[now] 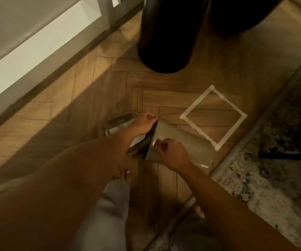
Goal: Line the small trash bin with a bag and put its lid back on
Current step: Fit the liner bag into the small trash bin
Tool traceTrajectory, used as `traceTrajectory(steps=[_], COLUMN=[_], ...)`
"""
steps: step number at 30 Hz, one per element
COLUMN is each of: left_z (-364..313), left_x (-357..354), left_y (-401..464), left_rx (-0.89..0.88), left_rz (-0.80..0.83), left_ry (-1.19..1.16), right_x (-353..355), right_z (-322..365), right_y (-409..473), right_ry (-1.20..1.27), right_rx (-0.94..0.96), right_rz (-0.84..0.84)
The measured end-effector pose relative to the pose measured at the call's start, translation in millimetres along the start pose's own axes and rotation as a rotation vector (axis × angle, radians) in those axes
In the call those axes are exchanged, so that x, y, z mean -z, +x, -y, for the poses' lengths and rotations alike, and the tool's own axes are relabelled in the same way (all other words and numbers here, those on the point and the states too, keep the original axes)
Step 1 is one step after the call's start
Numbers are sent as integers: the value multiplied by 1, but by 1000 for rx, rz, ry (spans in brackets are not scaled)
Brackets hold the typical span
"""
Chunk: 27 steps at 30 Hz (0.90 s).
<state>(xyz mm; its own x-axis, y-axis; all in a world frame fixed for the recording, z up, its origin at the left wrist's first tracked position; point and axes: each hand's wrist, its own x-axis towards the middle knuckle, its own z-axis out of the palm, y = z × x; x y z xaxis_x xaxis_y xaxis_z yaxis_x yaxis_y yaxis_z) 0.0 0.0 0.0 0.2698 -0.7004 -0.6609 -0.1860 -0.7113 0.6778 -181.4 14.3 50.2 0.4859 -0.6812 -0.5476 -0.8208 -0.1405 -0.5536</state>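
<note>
The small bin (182,142) is grey-brown and its lid (120,120) has a dark rim. The floor (73,109) is brown wood in a zigzag pattern. White tape (213,116) makes a square. The rug (276,151) is pale with dark speckles

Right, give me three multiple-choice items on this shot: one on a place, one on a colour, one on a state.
1. Where is the lid?
A. On the bin
B. On the floor beside the bin
C. Inside the tape square

2. What colour is the tape square?
A. White
B. Red
C. Blue

3. How does the bin stand?
A. Upright in the square
B. Upside down on the rug
C. Tipped on its side, both hands at its rim

Key: 1 B, the lid lies flat on the floor left of the bin; 2 A, the tape square is white; 3 C, the left hand and right hand grip the tipped bin's rim.
</note>
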Motion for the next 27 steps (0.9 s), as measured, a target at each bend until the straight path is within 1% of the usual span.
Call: traceTrajectory(steps=[2, 4, 7, 10, 15, 18, 22, 27], left_z=[0, 1, 4, 5, 3, 2, -10, -36], left_x=[-4, -6, -8, -5, -7, -10, -14, -18], left_y=[4, 5, 9, 10, 6, 1, -13, -35], left_rx=[-7, -17, -35, -64, -95, -60, -28, -63], left_rz=[10, 33, 51, 55, 92, 120, 173, 211], left_ry=[-7, 39, 67, 78, 156, 191, 248, 297], right_x=[-10, -23, -37, -42, -44, -37, -12, 27], right_z=[1, 2, 1, 5, 9, 4, 0, -2], right_y=[5, 4, 5, 5, 2, -6, -16, -33], right_ry=[-24, -57, -88, -100, -84, -78, -76, -80], right_rx=[-37, -71, -89, -100, -139, -159, -145, -141], right_rz=[1, 21, 1, -22, 15, 40, 29, -34])
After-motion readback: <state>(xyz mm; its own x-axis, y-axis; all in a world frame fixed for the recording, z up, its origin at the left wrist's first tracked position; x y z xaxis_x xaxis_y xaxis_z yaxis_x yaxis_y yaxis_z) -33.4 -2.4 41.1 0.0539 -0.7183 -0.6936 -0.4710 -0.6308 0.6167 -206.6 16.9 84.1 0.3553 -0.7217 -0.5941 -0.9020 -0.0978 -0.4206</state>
